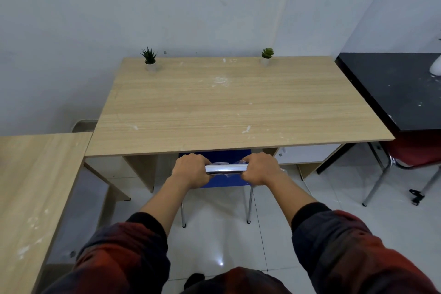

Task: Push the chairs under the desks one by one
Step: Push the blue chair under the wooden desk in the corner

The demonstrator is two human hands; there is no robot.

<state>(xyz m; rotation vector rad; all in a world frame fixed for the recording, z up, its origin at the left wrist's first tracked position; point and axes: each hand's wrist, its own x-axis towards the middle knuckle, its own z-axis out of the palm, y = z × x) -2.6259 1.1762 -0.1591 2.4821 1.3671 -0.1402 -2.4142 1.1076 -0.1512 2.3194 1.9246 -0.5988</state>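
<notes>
A blue chair [224, 180] with chrome legs stands at the front edge of a light wooden desk [229, 107]. Its seat reaches under the desktop; the two rear legs stand on the tiles outside. My left hand [189, 169] and my right hand [259, 168] both grip the shiny metal top bar of the chair's back, one at each end. A red chair [415, 150] with chrome legs sits partly under a black desk [393, 88] at the right.
Two small potted plants [149, 59] [266, 56] stand at the desk's back edge by the wall. Another wooden desk [35, 193] lies close on my left. A white object [436, 67] rests on the black desk. The floor is pale tile.
</notes>
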